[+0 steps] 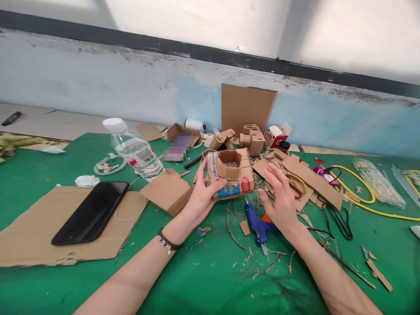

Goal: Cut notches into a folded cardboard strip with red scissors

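Observation:
My left hand point(206, 191) grips a small cardboard box model point(231, 175) at its left side, thumb on the front. Printed with blue and red, the model has a many-sided cardboard ring standing out from its front, like a camera lens. To the right of it my right hand point(278, 197) is raised with fingers apart and nothing in them. A blue glue gun point(259, 224) with an orange trigger lies on the green table point(203, 280) below the model, partly behind my right hand.
On the left are a black tablet point(92, 212) on a cardboard sheet point(26, 232) and a water bottle point(138, 153). Another cardboard camera model point(252, 139) stands behind. Cardboard scraps point(308, 175), a yellow cable point(370, 192) and a bag of sticks point(379, 181) lie on the right.

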Available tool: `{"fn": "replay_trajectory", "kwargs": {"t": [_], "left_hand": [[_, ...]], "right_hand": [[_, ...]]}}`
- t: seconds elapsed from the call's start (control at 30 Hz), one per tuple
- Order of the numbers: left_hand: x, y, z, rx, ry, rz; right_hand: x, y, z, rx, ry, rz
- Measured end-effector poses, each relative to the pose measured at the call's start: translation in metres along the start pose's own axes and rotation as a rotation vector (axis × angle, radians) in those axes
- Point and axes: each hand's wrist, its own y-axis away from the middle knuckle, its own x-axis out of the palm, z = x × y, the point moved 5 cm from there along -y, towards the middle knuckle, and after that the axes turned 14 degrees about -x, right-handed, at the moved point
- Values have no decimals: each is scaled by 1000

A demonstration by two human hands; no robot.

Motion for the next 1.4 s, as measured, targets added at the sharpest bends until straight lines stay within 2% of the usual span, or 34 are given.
{"fn": "replay_trajectory", "kwargs": {"t": [0.13,0.33,0.57,0.83,1.03,1.3,1.4], "left_hand": [[3,2,4,-45,25,12],[4,2,9,-102,72,-15],[9,6,12,-231,127,80],[7,5,6,-258,98,79],[5,3,3,-216,79,72],[1,-1,-1,-132,31,49],[1,-2,-1,-64,-45,17]], "right_hand": [[8,-1,17,-187,25,125],[16,-1,26,-202,88,206],[10,-1,24,-192,49,163],[4,-2,16,-257,11,102],[1,-3,14,-248,18,117],[4,-3,17,-324,25,172],[8,-2,17,-244,2,122]]}}
